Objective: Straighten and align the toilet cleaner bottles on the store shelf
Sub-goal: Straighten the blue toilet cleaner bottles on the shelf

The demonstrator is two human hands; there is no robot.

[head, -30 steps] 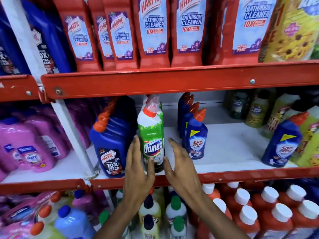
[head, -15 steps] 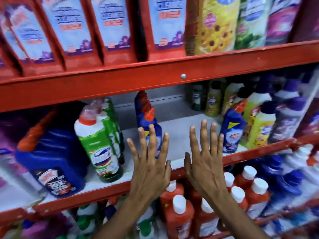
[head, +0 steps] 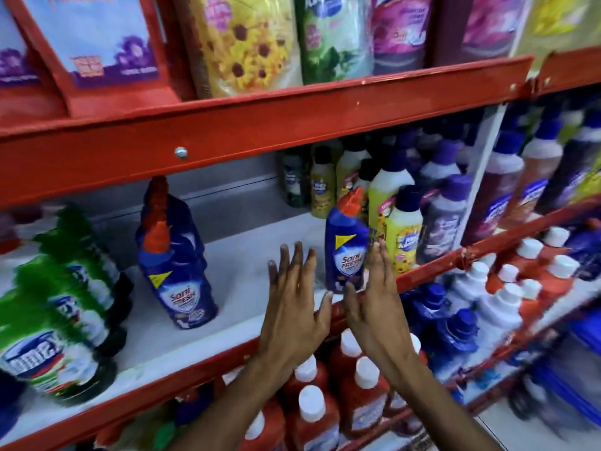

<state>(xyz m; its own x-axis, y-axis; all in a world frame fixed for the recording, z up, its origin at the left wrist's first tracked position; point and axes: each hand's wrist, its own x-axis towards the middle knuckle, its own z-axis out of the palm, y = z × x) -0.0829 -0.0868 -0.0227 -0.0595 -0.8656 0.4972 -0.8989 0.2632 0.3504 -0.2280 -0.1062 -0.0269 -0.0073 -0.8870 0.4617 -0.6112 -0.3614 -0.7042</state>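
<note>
Where bottles point(head: 346, 245) stand, white shelf point(head: 247, 288), red-edged

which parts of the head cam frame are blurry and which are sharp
Head view: the green Domex bottles at left are badly motion-smeared, the right edge is soft too; the lone Sani Fresh bottle and both hands, left and right, read fairly sharp.

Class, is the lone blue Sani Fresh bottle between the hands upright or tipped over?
Upright: the Sani Fresh bottle stands on its base near the shelf edge, orange cap on top.
</note>
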